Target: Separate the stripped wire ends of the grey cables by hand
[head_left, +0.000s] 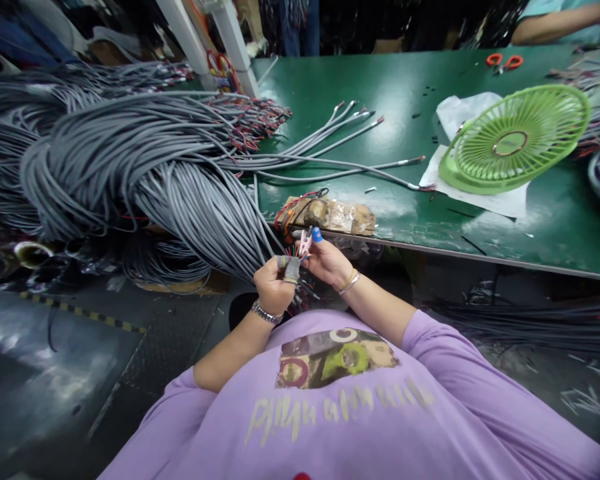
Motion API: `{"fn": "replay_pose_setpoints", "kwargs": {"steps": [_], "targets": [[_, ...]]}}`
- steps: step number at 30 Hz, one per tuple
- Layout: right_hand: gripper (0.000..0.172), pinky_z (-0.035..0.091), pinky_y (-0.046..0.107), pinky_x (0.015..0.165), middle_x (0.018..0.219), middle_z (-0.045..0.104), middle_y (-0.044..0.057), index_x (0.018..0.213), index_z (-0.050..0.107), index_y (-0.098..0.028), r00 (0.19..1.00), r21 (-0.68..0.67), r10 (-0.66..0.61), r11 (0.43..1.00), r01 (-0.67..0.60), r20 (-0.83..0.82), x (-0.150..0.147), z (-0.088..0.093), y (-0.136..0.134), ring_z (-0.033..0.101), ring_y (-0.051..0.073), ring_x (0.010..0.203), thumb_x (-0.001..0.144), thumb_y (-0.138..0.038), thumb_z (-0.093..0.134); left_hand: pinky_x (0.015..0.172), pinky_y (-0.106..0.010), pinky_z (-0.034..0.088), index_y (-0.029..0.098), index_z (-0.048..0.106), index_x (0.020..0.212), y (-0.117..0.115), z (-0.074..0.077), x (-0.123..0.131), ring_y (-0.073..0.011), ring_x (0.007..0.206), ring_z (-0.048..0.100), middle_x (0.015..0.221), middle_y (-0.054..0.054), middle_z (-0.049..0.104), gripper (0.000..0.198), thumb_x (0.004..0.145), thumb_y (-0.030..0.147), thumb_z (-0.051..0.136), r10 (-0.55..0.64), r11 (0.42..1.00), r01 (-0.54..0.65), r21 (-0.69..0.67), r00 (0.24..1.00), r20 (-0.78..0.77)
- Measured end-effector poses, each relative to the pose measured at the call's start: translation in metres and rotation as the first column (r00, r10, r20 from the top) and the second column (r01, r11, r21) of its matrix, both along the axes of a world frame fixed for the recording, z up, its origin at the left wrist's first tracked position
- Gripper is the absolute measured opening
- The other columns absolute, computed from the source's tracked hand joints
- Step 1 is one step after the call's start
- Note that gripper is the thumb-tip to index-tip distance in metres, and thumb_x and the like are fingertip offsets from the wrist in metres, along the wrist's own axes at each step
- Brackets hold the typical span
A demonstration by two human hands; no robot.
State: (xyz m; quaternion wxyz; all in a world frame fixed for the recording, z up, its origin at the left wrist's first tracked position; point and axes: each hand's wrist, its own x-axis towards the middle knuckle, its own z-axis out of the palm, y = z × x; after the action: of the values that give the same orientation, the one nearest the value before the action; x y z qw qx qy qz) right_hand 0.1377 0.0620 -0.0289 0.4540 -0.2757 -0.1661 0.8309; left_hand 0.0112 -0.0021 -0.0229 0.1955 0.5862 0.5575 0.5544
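Wire ends point(293, 253), thin w/ some red, sit btwn both hands near frame centre, just off the near edge of the green bench point(395, 87). L hand point(275, 287) is curled closed, grey covers point(291, 269) on its digits, pinching the wires. R hand point(327, 261), blue fingertip cover point(317, 235) on one digit, has thumb + finger pinched on a small pale pink piece point(305, 244) right by the wires; too small to tell what it is.

Clock as seen from the hands: at 10, big bundle of grey cables point(105, 147) heaped up, part of it sloping down to just beside L hand. Approx 12 to 1, a few loose cables point(280, 160) lie across the bench, tips pointing right. At 1, near, a taped brown block point(330, 215) by the bench edge w/ red wire at its left end. At 2, well apart, green fan point(510, 143) on white paper point(507, 203); beyond it orange-handled scissors point(501, 67), then another person's arm point(560, 25). At 9, below bench level, a cable coil point(165, 260)
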Motion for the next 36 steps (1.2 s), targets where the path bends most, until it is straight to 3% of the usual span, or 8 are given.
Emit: {"fn": "replay_pose_setpoints", "kwargs": {"steps": [10,18,24,27,30,32,34,36], "targets": [[0.036,0.046,0.019,0.054,0.069,0.065,-0.001,0.079,0.066,-0.017,0.999,-0.016,-0.034,0.999,0.034,-0.038,-0.002,-0.001,-0.002,0.054,0.008,0.057,0.084,-0.053,0.065,0.057,-0.023,0.042,0.020,0.069,0.069,0.001,-0.008,-0.003,-0.0112,0.052,0.053,0.056,0.001,0.061,0.009,0.075,0.027,0.068,-0.001,1.000,0.001,-0.001,0.996,-0.094],[0.057,0.051,0.023,0.057,0.075,0.066,0.003,0.084,0.069,-0.014,0.929,0.174,0.298,0.925,-0.337,0.219,0.024,-0.004,-0.009,0.056,0.010,0.061,0.057,-0.063,0.081,0.058,-0.023,0.041,0.019,0.069,0.068,-0.014,-0.012,-0.015,-0.0110,0.052,0.052,0.056,0.001,0.061,0.013,0.076,0.029,0.069,-0.021,1.000,0.019,-0.019,0.995,-0.094],[0.042,0.041,0.021,0.057,0.060,0.053,-0.005,0.067,0.061,-0.014,0.867,0.417,0.104,0.844,-0.336,0.487,0.028,-0.003,-0.014,0.045,0.007,0.056,0.059,-0.049,0.083,0.058,-0.022,0.042,0.018,0.064,0.063,-0.018,-0.014,-0.017,-0.0102,0.053,0.052,0.057,0.000,0.060,0.021,0.080,0.030,0.065,-0.103,0.993,0.092,-0.077,0.982,-0.157],[0.035,0.041,0.024,0.062,0.064,0.055,-0.003,0.069,0.060,-0.015,0.820,0.577,-0.045,0.733,-0.361,0.571,0.029,-0.001,-0.019,0.046,0.009,0.061,0.070,-0.046,0.075,0.056,-0.022,0.044,0.016,0.065,0.065,-0.015,-0.011,-0.016,-0.0113,0.053,0.057,0.058,-0.001,0.064,0.018,0.079,0.028,0.064,-0.266,0.935,0.231,-0.268,0.959,-0.101],[0.024,0.041,0.027,0.068,0.069,0.055,0.000,0.069,0.060,-0.015,0.712,0.737,-0.287,0.492,-0.464,0.641,0.032,0.000,-0.025,0.048,0.012,0.067,0.078,-0.037,0.068,0.053,-0.022,0.045,0.015,0.068,0.068,-0.012,-0.008,-0.016,-0.0137,0.053,0.062,0.059,-0.002,0.069,0.012,0.075,0.024,0.064,-0.434,0.782,0.377,-0.495,0.901,0.001],[0.022,0.041,0.028,0.070,0.071,0.055,0.001,0.069,0.060,-0.016,0.669,0.767,-0.383,0.401,-0.501,0.637,0.033,-0.001,-0.028,0.049,0.013,0.070,0.081,-0.034,0.064,0.052,-0.022,0.046,0.015,0.069,0.067,-0.012,-0.006,-0.017,-0.0143,0.053,0.063,0.059,-0.002,0.070,0.012,0.073,0.024,0.063,-0.454,0.735,0.397,-0.550,0.890,0.037],[0.021,0.043,0.029,0.072,0.076,0.058,0.002,0.076,0.062,-0.016,0.676,0.768,-0.393,0.468,-0.437,0.624,0.035,-0.005,-0.031,0.052,0.014,0.073,0.084,-0.036,0.061,0.051,-0.021,0.046,0.015,0.068,0.064,-0.012,-0.004,-0.018,-0.0134,0.052,0.062,0.058,-0.003,0.069,0.016,0.075,0.027,0.064,-0.395,0.755,0.367,-0.543,0.916,0.069],[0.024,0.045,0.030,0.074,0.084,0.062,0.004,0.086,0.062,-0.017,0.695,0.725,-0.369,0.611,-0.318,0.617,0.036,-0.009,-0.032,0.055,0.015,0.077,0.083,-0.040,0.063,0.050,-0.020,0.046,0.015,0.066,0.062,-0.012,-0.005,-0.017,-0.0122,0.050,0.061,0.057,-0.003,0.068,0.023,0.076,0.033,0.065,-0.284,0.798,0.316,-0.512,0.948,0.143]]}}
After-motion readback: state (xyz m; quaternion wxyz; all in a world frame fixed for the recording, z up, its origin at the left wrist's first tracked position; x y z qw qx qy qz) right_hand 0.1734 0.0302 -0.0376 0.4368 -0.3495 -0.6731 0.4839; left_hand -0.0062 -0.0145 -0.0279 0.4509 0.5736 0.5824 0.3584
